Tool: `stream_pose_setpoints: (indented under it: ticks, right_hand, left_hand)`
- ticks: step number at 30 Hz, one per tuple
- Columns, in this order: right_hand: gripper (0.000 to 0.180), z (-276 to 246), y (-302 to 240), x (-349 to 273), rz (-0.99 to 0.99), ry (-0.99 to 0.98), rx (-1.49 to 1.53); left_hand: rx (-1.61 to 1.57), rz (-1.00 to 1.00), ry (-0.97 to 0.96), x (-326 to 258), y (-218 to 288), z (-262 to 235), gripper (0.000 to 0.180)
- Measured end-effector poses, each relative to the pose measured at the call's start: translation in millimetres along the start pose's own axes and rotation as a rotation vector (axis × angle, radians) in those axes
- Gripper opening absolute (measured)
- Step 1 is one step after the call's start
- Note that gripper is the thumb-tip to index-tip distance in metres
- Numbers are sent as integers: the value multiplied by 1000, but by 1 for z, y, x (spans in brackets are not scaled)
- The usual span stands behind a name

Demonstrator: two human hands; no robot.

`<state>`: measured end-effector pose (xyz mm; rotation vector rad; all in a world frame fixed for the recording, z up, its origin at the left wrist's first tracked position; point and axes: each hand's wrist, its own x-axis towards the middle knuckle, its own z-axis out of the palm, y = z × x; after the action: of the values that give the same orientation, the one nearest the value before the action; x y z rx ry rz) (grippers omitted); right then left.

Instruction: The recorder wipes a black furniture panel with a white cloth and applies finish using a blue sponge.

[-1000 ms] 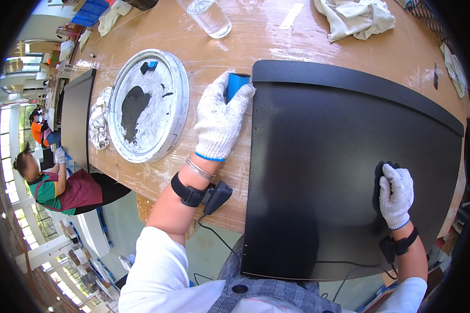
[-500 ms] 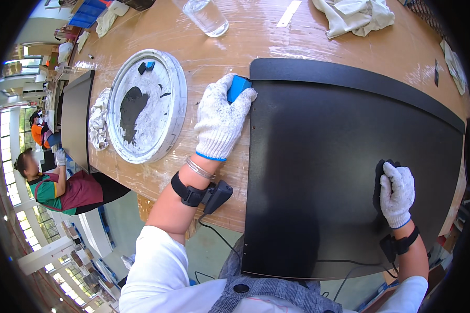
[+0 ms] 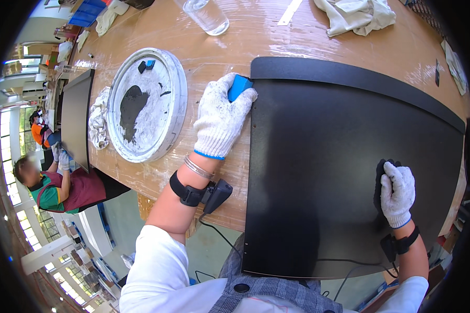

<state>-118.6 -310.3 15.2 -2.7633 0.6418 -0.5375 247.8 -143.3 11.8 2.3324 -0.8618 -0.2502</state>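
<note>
A large flat black panel (image 3: 324,172) lies on the wooden table (image 3: 256,36) in front of me. My left hand (image 3: 222,117), in a white knit glove, rests at the panel's upper left corner and grips a small blue block (image 3: 238,86). My right hand (image 3: 398,188), also gloved, presses a dark pad (image 3: 379,180) onto the panel's right part. Both wrists carry black strapped devices with cables.
A round white tray (image 3: 172,94) smeared with dark paste sits left of the panel, a crumpled rag (image 3: 98,125) beside it. A clear glass (image 3: 206,14) and a pale cloth (image 3: 357,14) lie at the far edge. Another seated person (image 3: 52,182) works at the left.
My left hand with the blue block stays at the panel's corner, with hardly any shift. My right hand stays put on the dark pad.
</note>
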Motion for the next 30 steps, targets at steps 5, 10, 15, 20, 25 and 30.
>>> stream_pose_setpoints:
  ticks: [5, 10, 15, 20, 25, 30]
  right_hand:
    - [26, 1, 0, 1, -6, 10, -1]
    - [25, 0, 1, -1, -3, 5, -5]
    - [26, 0, 0, 0, 4, -2, -8]
    - [27, 0, -1, 1, 5, 11, -12]
    - [27, 1, 0, -1, 7, 14, -14]
    - [26, 0, 0, -1, 2, 18, -18]
  left_hand:
    - [17, 28, 56, -2, -7, 4, 57]
    - [-29, 40, 49, -6, -9, 3, 56]
    - [12, 18, -10, 2, 0, -1, 56]
    - [18, 58, 37, 0, -10, 3, 56]
    - [-410, -155, 7, -3, -22, -1, 55]
    - [-124, 19, -5, -4, -11, -8, 53]
